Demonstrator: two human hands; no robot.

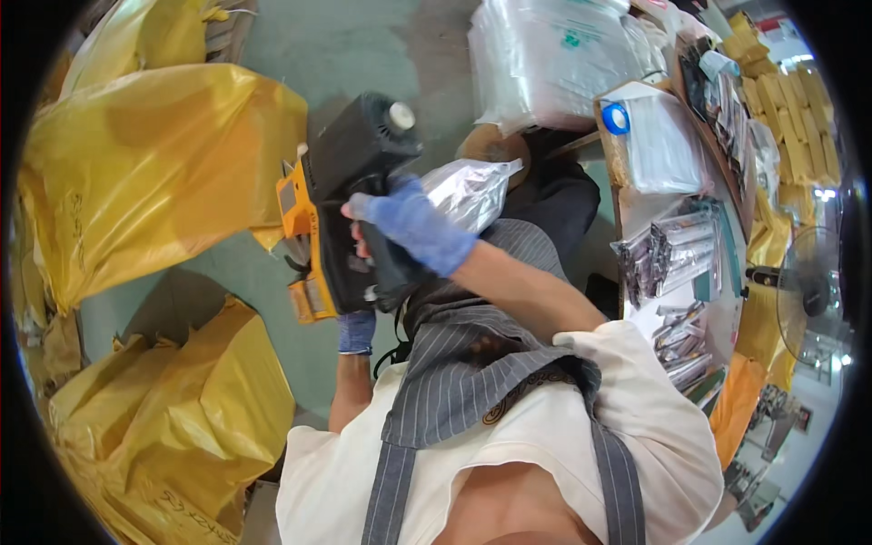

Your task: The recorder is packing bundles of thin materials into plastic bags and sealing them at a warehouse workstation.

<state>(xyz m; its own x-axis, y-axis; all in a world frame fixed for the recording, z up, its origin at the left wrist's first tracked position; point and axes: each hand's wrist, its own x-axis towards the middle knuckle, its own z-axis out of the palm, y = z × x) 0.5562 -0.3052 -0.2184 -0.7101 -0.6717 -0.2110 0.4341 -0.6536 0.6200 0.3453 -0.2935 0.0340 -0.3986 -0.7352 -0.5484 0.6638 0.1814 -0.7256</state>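
A bulky black and orange hand-held power tool (341,168) with a white round knob is in front of me, left of my lap. My right hand (413,222), in a blue-grey glove with bare fingertips, is closed around its handle. My left hand (356,332), gloved too, is at the tool's near end. Its fingers are hidden by the tool, so their grip does not show. Beyond my right wrist is a shiny silver foil packet (468,193). A large yellow wrapped bundle (173,168) stands just left of the tool.
More yellow bundles (182,409) lie at the near left. Clear plastic bags (554,64) are piled at the far side. On my right, a table carries a blue tape roll (616,118) and silvery packets (672,254). A fan (813,295) stands beyond it.
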